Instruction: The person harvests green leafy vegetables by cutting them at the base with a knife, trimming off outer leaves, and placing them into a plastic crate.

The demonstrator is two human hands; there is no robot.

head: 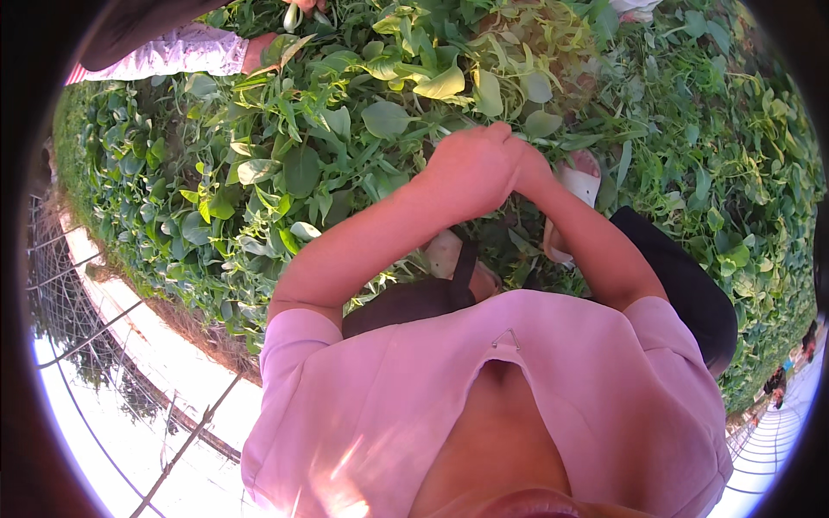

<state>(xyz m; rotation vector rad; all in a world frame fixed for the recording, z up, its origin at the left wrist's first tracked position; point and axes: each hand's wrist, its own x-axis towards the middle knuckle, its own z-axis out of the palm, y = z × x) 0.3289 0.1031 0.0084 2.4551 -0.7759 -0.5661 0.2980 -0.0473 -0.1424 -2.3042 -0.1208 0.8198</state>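
My left hand (pixel 476 169) is curled with its back towards me, low over the leafy green plants (pixel 385 120). My right hand (pixel 535 169) meets it from the other side, and the left hand partly covers it. Pale stems show just beyond the knuckles. Whatever lies between the fingers of either hand is hidden. Both hands are in front of my feet, among broad leaves and narrow-leaved growth.
At the upper left, another person's patterned sleeve (pixel 188 52) leads to a hand (pixel 256 53) among the leaves. Fingers (pixel 309 5) hold a pale-stemmed plant at the top edge. My sandal (pixel 578 184) rests amid the greens. Wire mesh (pixel 84 285) borders the bed at left.
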